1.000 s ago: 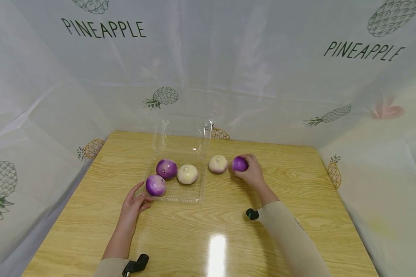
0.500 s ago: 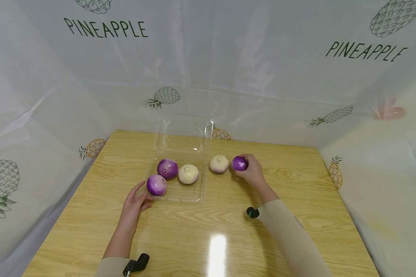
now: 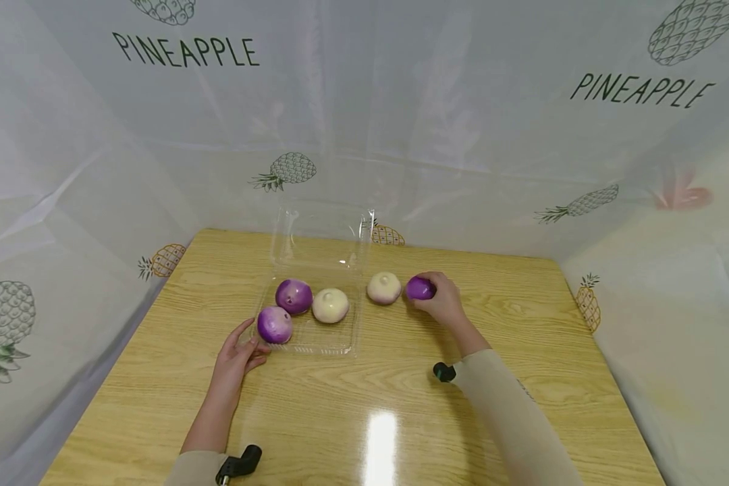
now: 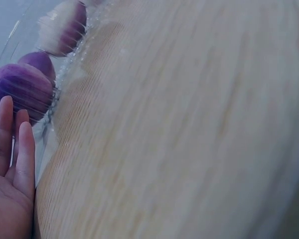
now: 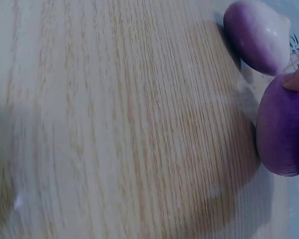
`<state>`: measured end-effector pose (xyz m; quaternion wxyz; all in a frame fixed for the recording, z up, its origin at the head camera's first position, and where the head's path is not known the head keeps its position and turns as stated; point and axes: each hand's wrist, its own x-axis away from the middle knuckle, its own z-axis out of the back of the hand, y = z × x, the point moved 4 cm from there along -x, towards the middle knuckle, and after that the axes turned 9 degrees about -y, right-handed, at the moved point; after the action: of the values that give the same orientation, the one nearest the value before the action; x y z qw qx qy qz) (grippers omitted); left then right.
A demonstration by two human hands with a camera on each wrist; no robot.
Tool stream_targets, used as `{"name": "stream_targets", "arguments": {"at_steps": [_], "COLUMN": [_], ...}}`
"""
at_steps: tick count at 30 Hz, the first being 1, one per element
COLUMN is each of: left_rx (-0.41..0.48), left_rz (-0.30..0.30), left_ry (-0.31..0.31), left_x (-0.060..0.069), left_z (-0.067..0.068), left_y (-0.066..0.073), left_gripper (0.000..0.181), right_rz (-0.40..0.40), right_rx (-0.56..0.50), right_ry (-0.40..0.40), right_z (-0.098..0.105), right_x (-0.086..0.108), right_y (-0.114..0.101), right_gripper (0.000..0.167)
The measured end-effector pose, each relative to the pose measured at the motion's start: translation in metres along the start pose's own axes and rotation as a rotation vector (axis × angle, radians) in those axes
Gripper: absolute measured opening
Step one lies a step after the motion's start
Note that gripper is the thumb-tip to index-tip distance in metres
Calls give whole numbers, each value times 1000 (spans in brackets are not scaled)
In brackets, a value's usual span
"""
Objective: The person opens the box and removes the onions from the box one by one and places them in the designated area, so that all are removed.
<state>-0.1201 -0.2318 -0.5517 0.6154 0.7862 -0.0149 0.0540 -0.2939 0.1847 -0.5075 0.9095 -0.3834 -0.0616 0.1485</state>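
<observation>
My right hand [image 3: 442, 300] grips a glossy purple onion [image 3: 420, 288] on the right half of the table. In the right wrist view a thumb or finger presses the held onion [image 5: 284, 132]; most of that hand is out of frame. Just left of it sits a whitish onion with a purple underside [image 3: 384, 288]. A clear plastic clamshell box [image 3: 322, 347], lid raised, holds two purple onions [image 3: 293, 297] and a pale one [image 3: 331, 306]. At the box's front left corner my left hand [image 3: 233, 358] touches the wall, its fingers fairly straight in the left wrist view.
The wood-grained table [image 3: 340, 418] carries all of this. The box's raised lid [image 3: 322, 236] stands toward the back edge, near a pineapple-printed curtain [image 3: 449, 121] that surrounds the table. Black camera mounts [image 3: 243, 461] sit at both sleeves.
The purple onion has turned slightly in my right hand, staying in the same spot. My left hand and the box have not visibly moved.
</observation>
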Motion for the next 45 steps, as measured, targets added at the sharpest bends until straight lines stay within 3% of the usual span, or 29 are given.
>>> {"name": "stream_targets", "arguments": {"at_steps": [15, 38, 45], "left_rx": [-5, 3, 2], "left_rz": [0, 3, -12], "left_ry": [-3, 5, 7], "left_x": [-1, -1, 1], "left_z": [-1, -4, -2], "left_y": [2, 3, 2], "left_gripper": [51, 46, 44], "right_rz": [-42, -14, 24], "right_rx": [-87, -20, -47], "right_ry": [-19, -35, -28], "right_z": [-2, 2, 6], "right_x": [-1, -1, 1], "right_y": [5, 1, -15], "right_gripper": [56, 59, 59]}}
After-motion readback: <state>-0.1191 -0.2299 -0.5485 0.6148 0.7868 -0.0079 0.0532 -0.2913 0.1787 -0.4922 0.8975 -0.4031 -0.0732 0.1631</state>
